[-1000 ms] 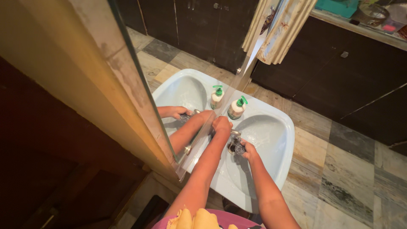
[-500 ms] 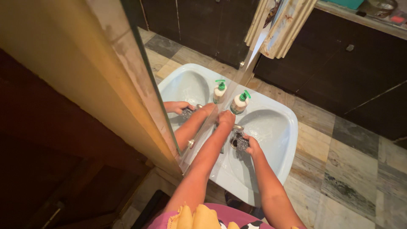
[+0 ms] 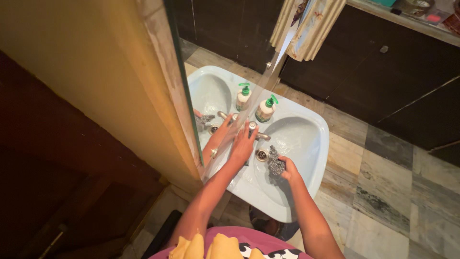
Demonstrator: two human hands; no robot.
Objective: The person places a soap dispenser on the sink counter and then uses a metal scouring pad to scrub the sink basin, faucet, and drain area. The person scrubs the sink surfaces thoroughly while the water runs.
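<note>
The right hand (image 3: 290, 169) grips a grey metal scrubber (image 3: 276, 162) inside the light blue sink (image 3: 306, 144), just right of the drain (image 3: 261, 154). The scrubber's long side runs from the tap (image 3: 254, 130) toward the person. The left hand (image 3: 243, 144) lies flat and open, fingers spread, touching the tap. A soap bottle (image 3: 265, 109) stands behind the tap.
</note>
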